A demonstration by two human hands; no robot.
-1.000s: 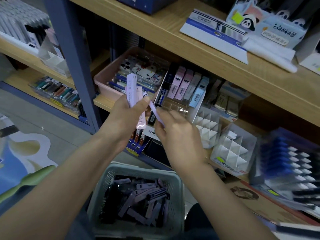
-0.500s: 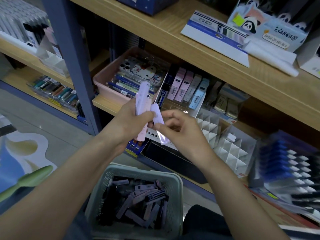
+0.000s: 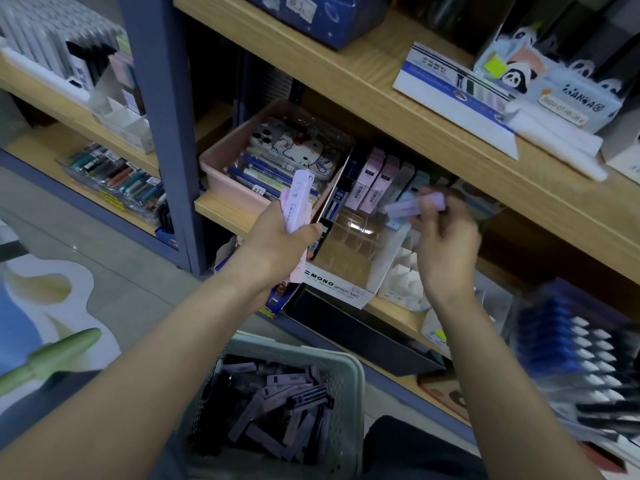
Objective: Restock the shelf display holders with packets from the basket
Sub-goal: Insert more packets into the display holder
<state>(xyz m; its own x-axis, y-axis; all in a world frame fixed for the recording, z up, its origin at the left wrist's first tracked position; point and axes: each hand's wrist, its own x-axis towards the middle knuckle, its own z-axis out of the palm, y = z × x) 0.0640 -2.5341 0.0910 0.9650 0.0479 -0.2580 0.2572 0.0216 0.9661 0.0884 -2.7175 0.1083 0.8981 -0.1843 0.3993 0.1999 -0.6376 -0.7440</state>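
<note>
Right hand point(image 3: 446, 244) has carried its pinched lilac packet point(image 3: 412, 206) rightward; left hand point(image 3: 280, 247) clutches several packets point(image 3: 298, 195).

Stationery shop: stocked shelves point(image 3: 360, 84), MONO display holder point(image 3: 334, 284).

A single lilac packet point(image 3: 415, 205) is pinched nearly level in the right hand point(image 3: 446, 244), above the white display holder point(image 3: 341, 282) marked MONO, with clear dividers at its front. Pink and pale-blue packets point(image 3: 372, 181) are stood upright at its back. A bundle of pale packets point(image 3: 297, 202) is gripped upright in the left hand point(image 3: 280, 247). Loose lilac packets point(image 3: 277, 403) are heaped in the grey-green mesh basket point(image 3: 349, 368) below.
</note>
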